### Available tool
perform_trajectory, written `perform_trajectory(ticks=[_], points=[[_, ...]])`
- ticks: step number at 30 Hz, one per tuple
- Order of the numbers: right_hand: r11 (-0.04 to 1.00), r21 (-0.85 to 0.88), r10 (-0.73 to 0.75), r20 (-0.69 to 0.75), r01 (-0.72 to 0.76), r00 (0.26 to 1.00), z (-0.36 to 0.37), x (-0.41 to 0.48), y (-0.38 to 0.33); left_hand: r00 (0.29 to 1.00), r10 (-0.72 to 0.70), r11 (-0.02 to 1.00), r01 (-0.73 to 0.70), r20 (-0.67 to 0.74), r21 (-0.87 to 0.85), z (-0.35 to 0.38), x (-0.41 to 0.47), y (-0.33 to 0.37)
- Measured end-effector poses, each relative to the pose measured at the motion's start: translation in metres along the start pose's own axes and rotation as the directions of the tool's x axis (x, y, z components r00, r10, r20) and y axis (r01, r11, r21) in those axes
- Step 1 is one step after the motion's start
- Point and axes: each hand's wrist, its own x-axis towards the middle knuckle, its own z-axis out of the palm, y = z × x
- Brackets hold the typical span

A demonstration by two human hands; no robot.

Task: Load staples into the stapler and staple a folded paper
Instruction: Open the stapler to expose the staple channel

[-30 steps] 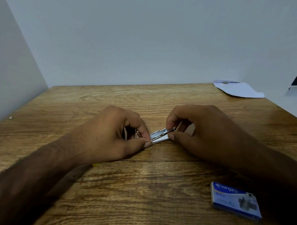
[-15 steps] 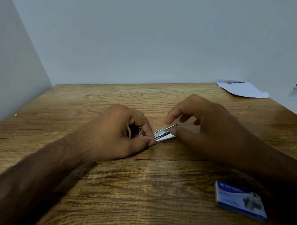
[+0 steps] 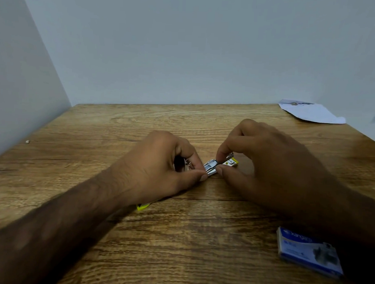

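Note:
A small stapler (image 3: 220, 166) with a silver metal channel and a yellow base lies at the middle of the wooden table (image 3: 179, 237). My left hand (image 3: 160, 166) grips its left end between thumb and forefinger. My right hand (image 3: 264, 163) pinches the silver channel from the right, thumb below and forefinger above. Whether staples sit in the channel is hidden by the fingers. A yellow bit (image 3: 143, 206) peeks out under my left wrist. The white folded paper (image 3: 311, 113) lies at the far right corner.
A blue Kangaro staple box (image 3: 309, 251) lies near the front right, beside my right forearm. White walls close the table at the back and left. A tiny white speck (image 3: 27, 141) sits at the left edge.
My right hand's fingers, lifted apart half a second ago, have closed down again on the stapler's channel. The yellow base now shows at the right end. The left hand keeps its grip.

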Motion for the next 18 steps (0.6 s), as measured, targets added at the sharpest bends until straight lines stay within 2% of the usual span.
perform_trajectory(ticks=[5, 18], points=[[0.988, -0.154, 0.015, 0.018, -0.012, 1.000, -0.0009, 0.0002, -0.0049, 0.999, 0.044, 0.999, -0.044, 0.000, 0.016, 0.0015, -0.0004, 0.0028], [0.990, -0.137, 0.024, 0.027, -0.020, 0.999, 0.0045, 0.0001, -0.0050, 0.996, 0.084, 0.993, -0.086, 0.028, 0.082, 0.0022, -0.0027, 0.0092]])
